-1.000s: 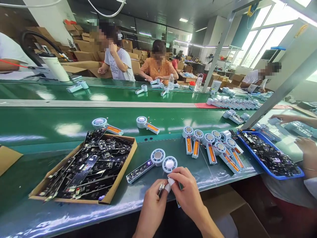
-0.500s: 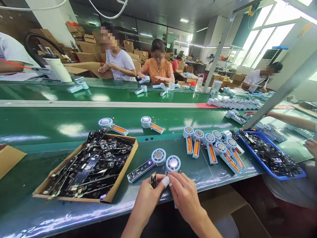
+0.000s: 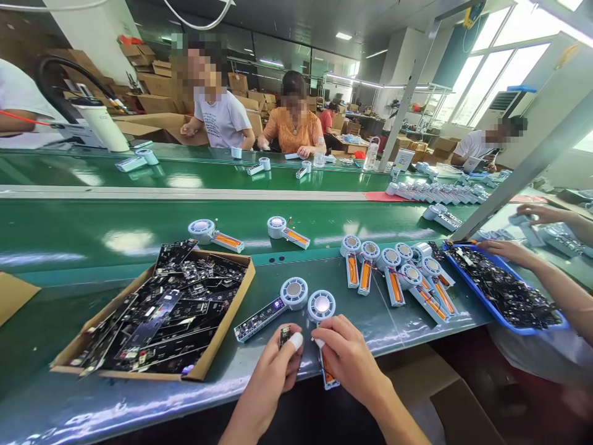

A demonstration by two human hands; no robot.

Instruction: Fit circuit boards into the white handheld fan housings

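Observation:
My left hand (image 3: pixel 277 364), with a white cover on its thumb, is closed around a narrow black circuit board (image 3: pixel 284 335) that points upward. Just right of it, my right hand (image 3: pixel 345 355) pinches a small white wire plug (image 3: pixel 319 342) over a light-blue handheld fan (image 3: pixel 321 305). That fan lies with its round head away from me and its handle open, an orange strip inside; my right fingers hide part of the handle. Beside it rests another fan (image 3: pixel 294 293) with a black board in its handle and a small light glowing.
A cardboard tray (image 3: pixel 227 318) piled with circuit boards stands at left. Several open fans (image 3: pixel 391 258) cluster at right, near a blue tray (image 3: pixel 507 318) of boards and a co-worker's arms (image 3: pixel 551 272). Two fans lie on the green belt (image 3: pixel 134 238). A metal post (image 3: pixel 509 167) slants at right.
My hands have moved apart, the left one going left with the board. More of the fan's handle now shows. The co-worker's hand at right has come to the blue tray.

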